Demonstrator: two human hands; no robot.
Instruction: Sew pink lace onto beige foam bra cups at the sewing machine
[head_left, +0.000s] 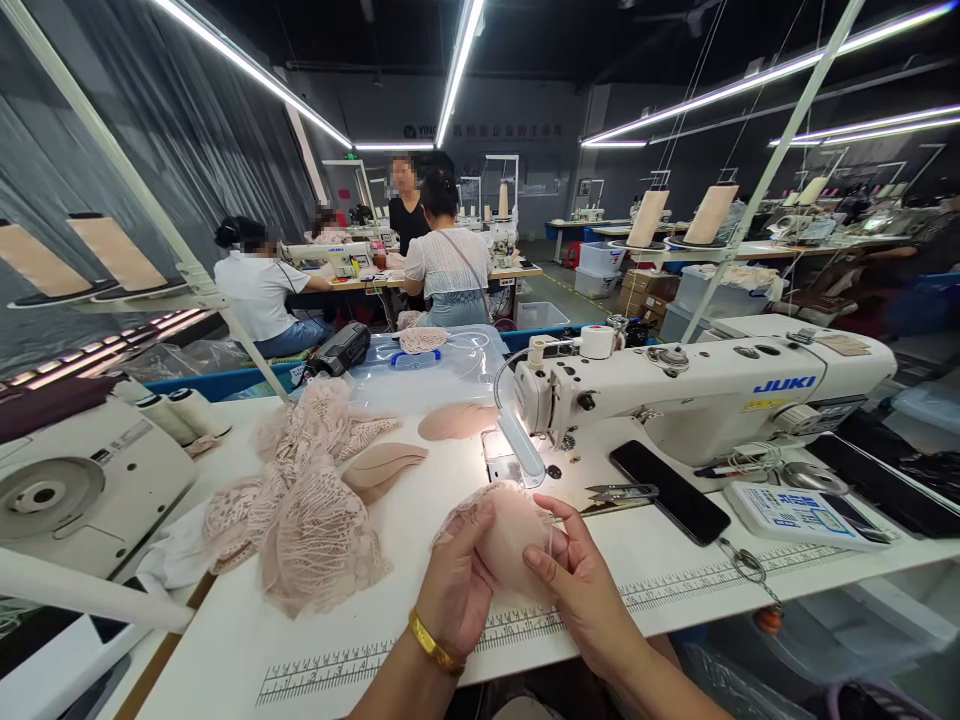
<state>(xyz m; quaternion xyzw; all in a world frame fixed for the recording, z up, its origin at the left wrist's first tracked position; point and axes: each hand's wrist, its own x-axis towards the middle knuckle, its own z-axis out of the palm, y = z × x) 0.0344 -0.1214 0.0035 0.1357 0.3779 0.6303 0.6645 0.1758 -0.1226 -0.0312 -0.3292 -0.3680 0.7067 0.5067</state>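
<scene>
Both of my hands grip a pale pink bra cup with lace along its left side, just in front of the sewing machine's needle area. My left hand has its thumb on the lace edge and its fingers behind the cup. On the opposite edge, my right hand pinches the cup between thumb and fingers. The white sewing machine stands beyond, its lamp lighting the needle plate. To the left lie lace bra pieces in a heap, and two bare foam cups lie near them.
Thread snips, a black phone and a white box-shaped device lie to the right. A ruler strip runs along the table's front edge. Behind stands a clear plastic bin. Co-workers are at tables farther back.
</scene>
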